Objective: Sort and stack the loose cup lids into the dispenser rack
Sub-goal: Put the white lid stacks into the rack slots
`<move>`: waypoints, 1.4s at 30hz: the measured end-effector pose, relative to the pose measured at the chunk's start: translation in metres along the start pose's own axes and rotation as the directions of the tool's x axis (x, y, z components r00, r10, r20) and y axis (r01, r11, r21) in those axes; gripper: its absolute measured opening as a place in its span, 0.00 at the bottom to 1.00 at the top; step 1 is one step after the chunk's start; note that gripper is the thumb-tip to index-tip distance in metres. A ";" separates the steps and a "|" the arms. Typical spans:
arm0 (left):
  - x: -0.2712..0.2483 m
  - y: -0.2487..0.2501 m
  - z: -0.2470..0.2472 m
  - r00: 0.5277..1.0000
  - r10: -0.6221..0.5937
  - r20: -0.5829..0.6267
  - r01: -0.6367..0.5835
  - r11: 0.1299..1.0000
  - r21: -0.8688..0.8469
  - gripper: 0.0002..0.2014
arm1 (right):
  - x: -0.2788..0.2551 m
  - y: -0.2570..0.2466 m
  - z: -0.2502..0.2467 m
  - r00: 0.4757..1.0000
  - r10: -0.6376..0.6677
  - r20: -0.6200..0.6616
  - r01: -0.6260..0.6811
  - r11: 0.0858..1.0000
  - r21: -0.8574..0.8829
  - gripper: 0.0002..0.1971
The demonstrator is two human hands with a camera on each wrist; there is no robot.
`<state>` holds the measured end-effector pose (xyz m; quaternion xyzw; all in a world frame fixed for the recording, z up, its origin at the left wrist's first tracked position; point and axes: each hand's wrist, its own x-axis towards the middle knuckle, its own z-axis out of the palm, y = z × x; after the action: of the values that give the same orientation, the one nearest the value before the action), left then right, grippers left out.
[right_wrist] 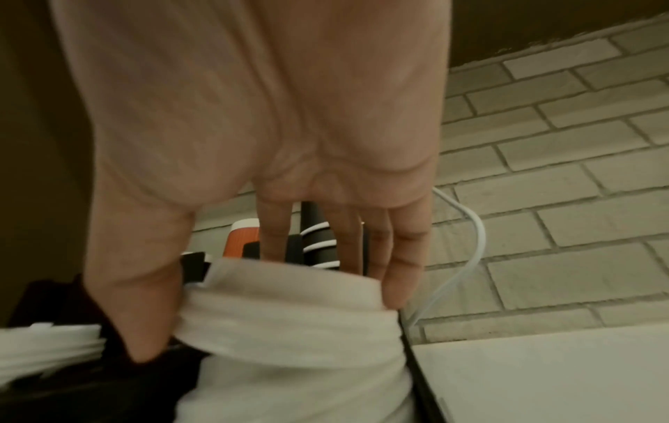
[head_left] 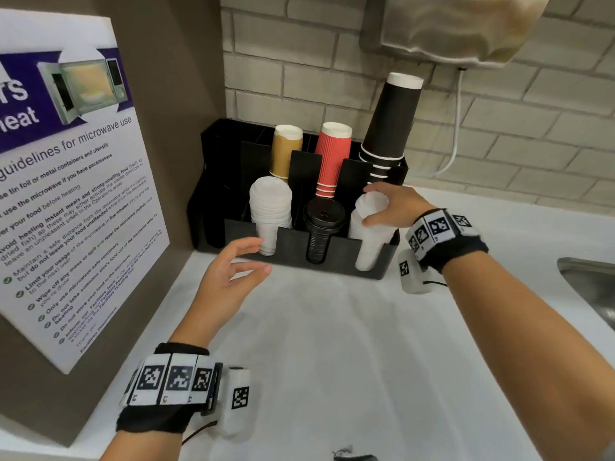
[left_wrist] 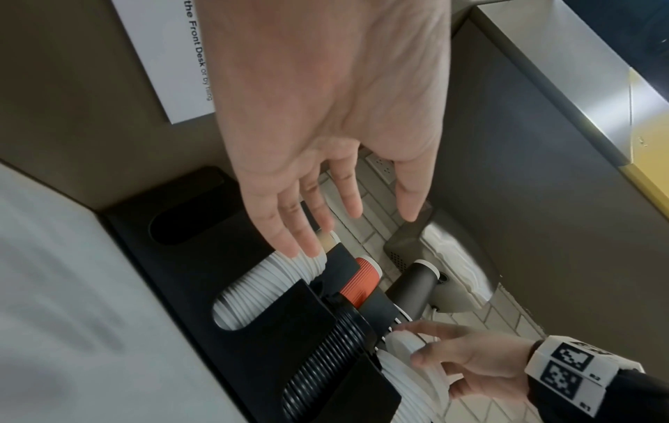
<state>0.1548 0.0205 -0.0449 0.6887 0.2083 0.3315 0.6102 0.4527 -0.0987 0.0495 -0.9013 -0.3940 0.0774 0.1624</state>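
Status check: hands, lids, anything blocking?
Right hand grips top of right white lid stack in rack. Left hand open, empty, near left white stack. Nothing in the way.

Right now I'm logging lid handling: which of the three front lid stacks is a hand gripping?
The right white stack: the right hand grips its top. The left white stack and black stack go unheld; the left hand hovers open.

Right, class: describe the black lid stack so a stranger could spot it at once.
Find the black rack against the brick wall. Its front row holds three lid stacks; the black lid stack stands in the middle slot, the only dark one between two white stacks.
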 end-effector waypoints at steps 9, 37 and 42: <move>0.001 0.000 0.001 1.000 -0.001 0.000 0.001 1.000 0.020 0.17 | -0.002 -0.008 0.022 0.996 -0.007 0.093 0.039 0.938 -0.344 0.42; 0.082 -0.003 0.006 0.990 -0.127 0.067 0.032 0.649 0.760 0.37 | -0.023 0.003 0.073 0.980 -0.024 -0.195 -0.022 0.973 -0.231 0.35; 0.092 -0.017 0.008 0.989 -0.148 0.028 0.022 0.325 0.945 0.38 | -0.029 0.005 0.086 0.977 -0.024 -0.213 -0.021 0.977 -0.210 0.30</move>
<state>0.2261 0.0818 -0.0427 0.9196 0.3638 0.0794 0.1257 0.4134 -0.1031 -0.0321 -0.9163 -0.3808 -0.0625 0.1073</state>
